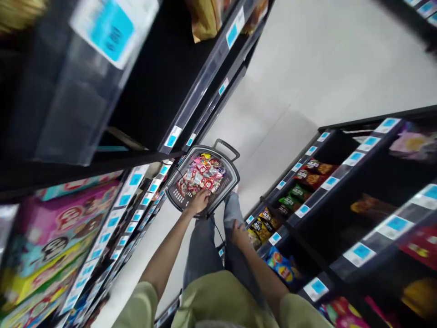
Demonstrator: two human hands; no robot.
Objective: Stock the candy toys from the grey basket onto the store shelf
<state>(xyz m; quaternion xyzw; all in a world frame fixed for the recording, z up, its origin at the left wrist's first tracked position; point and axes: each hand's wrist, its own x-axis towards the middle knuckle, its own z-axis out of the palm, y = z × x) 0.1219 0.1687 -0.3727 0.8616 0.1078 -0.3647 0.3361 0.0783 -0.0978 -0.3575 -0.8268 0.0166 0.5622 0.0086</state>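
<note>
A dark plastic shopping basket (235, 171) stands on the floor ahead of my feet, its handle (228, 148) folded out at the far side. Many small wrapped sweets (205, 173), mostly red, white and pink with some yellow, fill its bottom. My left hand (200, 201) reaches over the near side of the basket, fingers curled beside the sweets; what they hold, if anything, is hidden. My right hand (240, 234) rests on my right leg near the knee, fingers spread and holding nothing.
Dark shelves with blue price tags (362, 250) line both sides of the narrow aisle. Snack bags (264, 223) sit on the right shelves, and colourful packs (64, 228) on the left. Pale floor (273, 136) stretches beyond the basket. A thin dark cord (218, 230) hangs by my legs.
</note>
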